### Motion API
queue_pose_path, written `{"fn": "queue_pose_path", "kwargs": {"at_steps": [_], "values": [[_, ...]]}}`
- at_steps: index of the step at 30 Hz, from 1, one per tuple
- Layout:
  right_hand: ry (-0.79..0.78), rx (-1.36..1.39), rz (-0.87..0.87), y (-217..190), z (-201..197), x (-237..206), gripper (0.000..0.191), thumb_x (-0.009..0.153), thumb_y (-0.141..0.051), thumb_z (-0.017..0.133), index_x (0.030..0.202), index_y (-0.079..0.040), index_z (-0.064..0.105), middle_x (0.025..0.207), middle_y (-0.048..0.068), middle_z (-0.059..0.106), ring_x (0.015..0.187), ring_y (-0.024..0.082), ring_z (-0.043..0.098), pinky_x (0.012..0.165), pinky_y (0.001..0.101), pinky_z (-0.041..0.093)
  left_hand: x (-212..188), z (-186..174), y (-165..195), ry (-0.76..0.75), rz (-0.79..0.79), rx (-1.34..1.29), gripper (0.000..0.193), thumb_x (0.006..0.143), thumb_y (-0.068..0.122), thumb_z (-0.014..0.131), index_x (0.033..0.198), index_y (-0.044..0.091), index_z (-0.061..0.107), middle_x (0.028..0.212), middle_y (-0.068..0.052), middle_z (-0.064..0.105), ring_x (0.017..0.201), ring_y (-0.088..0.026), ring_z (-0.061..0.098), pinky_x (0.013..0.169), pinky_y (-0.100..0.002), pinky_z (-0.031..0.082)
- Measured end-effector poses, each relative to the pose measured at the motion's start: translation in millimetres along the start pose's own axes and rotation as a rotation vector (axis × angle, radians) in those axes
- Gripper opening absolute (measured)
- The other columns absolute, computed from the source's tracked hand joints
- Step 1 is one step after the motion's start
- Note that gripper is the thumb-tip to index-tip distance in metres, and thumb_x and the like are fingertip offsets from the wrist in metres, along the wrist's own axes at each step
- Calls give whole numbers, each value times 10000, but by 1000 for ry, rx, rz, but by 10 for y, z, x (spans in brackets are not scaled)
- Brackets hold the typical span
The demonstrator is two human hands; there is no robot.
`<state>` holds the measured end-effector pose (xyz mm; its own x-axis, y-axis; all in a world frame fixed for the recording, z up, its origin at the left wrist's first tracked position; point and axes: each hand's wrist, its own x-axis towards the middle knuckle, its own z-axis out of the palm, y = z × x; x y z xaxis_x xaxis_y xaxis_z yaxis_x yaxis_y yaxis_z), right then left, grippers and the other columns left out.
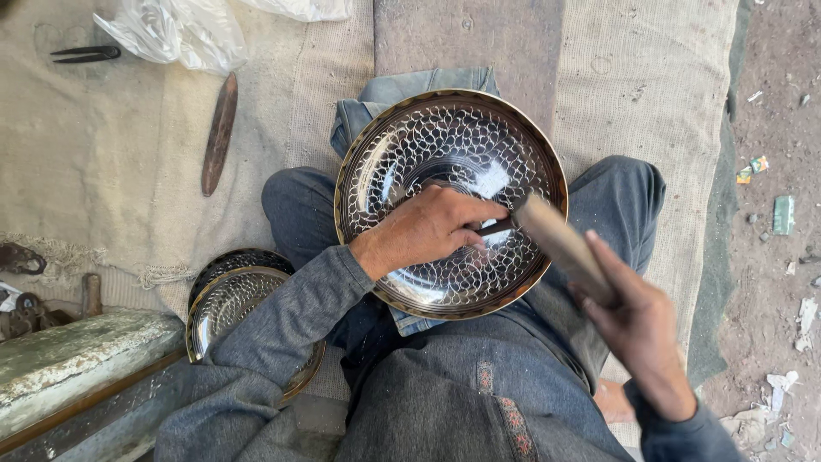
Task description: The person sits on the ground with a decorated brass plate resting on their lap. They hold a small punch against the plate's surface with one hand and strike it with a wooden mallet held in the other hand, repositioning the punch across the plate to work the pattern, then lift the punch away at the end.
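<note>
A large round metal bowl (410, 141) with an engraved scale pattern and a dark rim rests on my lap over folded denim. My left hand (428, 227) lies inside the bowl and grips a thin metal punch (494, 228) against its surface. My right hand (637, 321) holds the handle of a wooden mallet (560, 244), whose head is at the punch's end. My legs in grey trousers are crossed under the bowl.
A stack of similar patterned bowls (227, 295) sits by my left knee. A long flat wooden tool (220, 133), shears (85, 55) and a plastic bag (175, 30) lie on the burlap mat. A worn block (77, 359) stands at lower left. Littered dirt ground is on the right.
</note>
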<state>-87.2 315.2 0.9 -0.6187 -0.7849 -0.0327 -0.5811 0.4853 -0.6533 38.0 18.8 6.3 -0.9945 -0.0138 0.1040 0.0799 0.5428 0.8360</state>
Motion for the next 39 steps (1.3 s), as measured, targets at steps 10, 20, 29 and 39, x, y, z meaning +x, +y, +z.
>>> {"fn": "queue_pose_path", "kwargs": {"at_steps": [10,20,29,39], "values": [[-140,13,-161,-303,-431,723,733,844,-162,757,1519,-233,482,1145,104,708,894,215,707,809,348,612,-278,185,87,345,-171,-18,424,887,141,759,1281,45,633,977,-102,757,781,-156,758,669,-283,616],[-275,-520,-451,-864,-746,1275,658,870,-327,702,1497,-303,504,839,22,720,522,141,633,513,316,563,-390,543,202,690,-457,19,291,927,139,738,1177,48,621,829,-57,737,691,-148,738,547,-278,606],[-514,-1007,-476,-1289,-856,1393,632,953,-442,559,1560,-387,393,755,-22,663,476,68,580,454,244,558,-436,647,251,836,-517,16,308,928,132,754,1175,43,594,763,-33,717,654,-136,730,545,-272,596],[-585,-957,-167,-869,-821,1077,723,889,-500,691,1535,-435,374,848,-90,689,582,61,660,611,213,604,-392,472,158,604,-291,-42,480,905,139,740,1361,87,600,869,-55,756,747,-153,758,609,-268,647]]}}
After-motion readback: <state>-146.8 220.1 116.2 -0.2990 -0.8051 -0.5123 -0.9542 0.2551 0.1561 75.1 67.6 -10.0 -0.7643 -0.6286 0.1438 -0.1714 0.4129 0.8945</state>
